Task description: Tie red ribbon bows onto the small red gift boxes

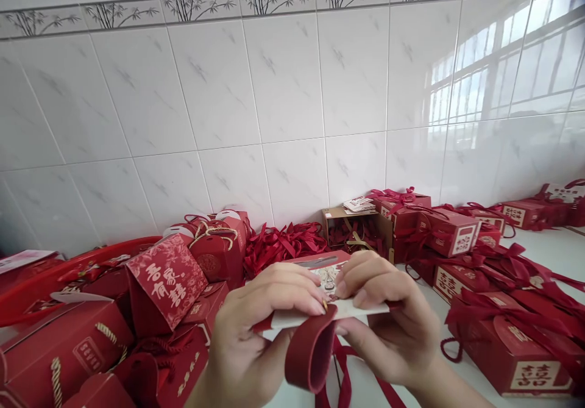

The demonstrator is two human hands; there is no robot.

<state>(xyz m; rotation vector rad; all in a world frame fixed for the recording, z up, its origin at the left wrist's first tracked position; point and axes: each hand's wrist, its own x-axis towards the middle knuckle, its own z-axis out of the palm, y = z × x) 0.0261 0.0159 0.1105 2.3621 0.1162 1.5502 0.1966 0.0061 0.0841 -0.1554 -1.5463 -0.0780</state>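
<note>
Between my two hands is a red and white gift-box piece (329,279) with a printed pattern on its upper face. My left hand (260,322) grips its left side, fingers on top and thumb underneath. My right hand (388,316) pinches the right side in the same way. A dark red strap (305,350) forms a loop toward me at the near edge, close to my left fingertips, with a small gold-coloured fastener (325,305) at its top. Red ribbon (343,368) hangs below. My fingers hide much of the box piece.
Red gift boxes (171,280) pile up at left beside a red plastic basket (27,295). Behind my hands lie a heap of red ribbons (286,243) and an open cardboard box (389,237). Ribbon-tied boxes (516,347) line the right side of the white table (427,307), below a tiled wall (292,91).
</note>
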